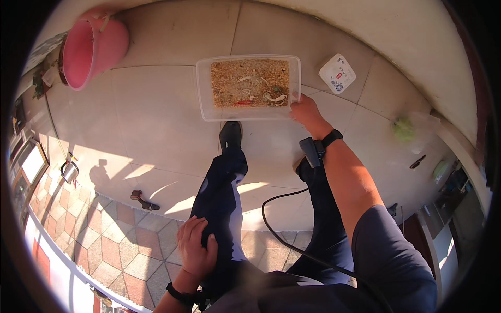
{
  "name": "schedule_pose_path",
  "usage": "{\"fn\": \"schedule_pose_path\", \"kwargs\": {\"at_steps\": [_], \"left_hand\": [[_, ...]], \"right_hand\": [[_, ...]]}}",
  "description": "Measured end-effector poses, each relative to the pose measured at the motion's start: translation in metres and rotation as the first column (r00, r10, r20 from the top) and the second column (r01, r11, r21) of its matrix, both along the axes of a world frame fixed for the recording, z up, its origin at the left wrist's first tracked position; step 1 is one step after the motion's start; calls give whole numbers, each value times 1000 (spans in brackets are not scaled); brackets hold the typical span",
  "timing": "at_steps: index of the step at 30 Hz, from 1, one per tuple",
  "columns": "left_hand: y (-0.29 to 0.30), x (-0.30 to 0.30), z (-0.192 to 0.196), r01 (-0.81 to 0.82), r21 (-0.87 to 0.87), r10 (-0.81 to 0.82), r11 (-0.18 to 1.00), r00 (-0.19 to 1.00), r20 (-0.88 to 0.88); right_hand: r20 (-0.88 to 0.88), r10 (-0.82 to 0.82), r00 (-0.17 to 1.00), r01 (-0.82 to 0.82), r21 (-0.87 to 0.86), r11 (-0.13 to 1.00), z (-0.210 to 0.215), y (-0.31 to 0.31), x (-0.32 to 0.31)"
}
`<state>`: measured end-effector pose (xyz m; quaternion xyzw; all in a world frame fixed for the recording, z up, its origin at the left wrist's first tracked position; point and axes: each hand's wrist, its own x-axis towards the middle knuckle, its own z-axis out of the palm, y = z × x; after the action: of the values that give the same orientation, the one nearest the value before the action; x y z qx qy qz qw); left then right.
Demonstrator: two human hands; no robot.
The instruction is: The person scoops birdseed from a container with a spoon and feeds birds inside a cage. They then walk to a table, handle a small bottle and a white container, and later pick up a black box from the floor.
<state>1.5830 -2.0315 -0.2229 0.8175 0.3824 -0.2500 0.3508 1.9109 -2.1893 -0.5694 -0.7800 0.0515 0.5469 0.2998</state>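
R hand (309,113) clamped on clear tub (205,96), near-R cnr, grip part-hidden; L hand (197,249) bodyward of tub, digits apart.

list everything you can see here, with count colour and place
clear tub: 1, see-through, on the floor, upper middle
grainy stuff: one layer, brown with pale and red bits, in the tub
square container: 1, white with blue pattern, right of the tub
bucket: 1, pink, upper left
bundle: 1, green, far right, kind unclear
pot: 1, silver, far left
small object: 1, brown and black, lower left, kind unclear
cable: 1, black, between the legs
wristbands: 2, black, one per wrist
shoes: 2, dark, below the tub
right hand: 1, bare, gripping the tub's lower right corner
left hand: 1, bare, at the left thigh
Rim clutter: too unclear to count
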Motion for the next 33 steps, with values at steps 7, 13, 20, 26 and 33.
{"fn": "schedule_pose_path", "kwargs": {"at_steps": [7, 13, 20, 26, 33], "left_hand": [[-24, 3, -19, -16, -4, 16, 1000, 999, 41], [-33, -6, -23, -76, -48, 77, 996, 996, 34], [-30, -46, -10, -490, 18, 487, 872, 870, 76], [30, -34, 23, -774, -248, 811, 583, 574, 115], [38, 71, 71, -728, -570, 890, 382, 456, 15]], "right_hand": [[-194, -244, 950, 271, 126, 954, 71, 22, -39], [-214, -154, 965, 178, 100, 979, 181, 10, 22], [-164, -32, 986, 72, 242, 968, 270, 2, 29], [-63, -26, 998, 41, 251, 967, 302, 27, 39], [-15, 116, 993, -112, 155, 981, 379, -10, 44]]}}
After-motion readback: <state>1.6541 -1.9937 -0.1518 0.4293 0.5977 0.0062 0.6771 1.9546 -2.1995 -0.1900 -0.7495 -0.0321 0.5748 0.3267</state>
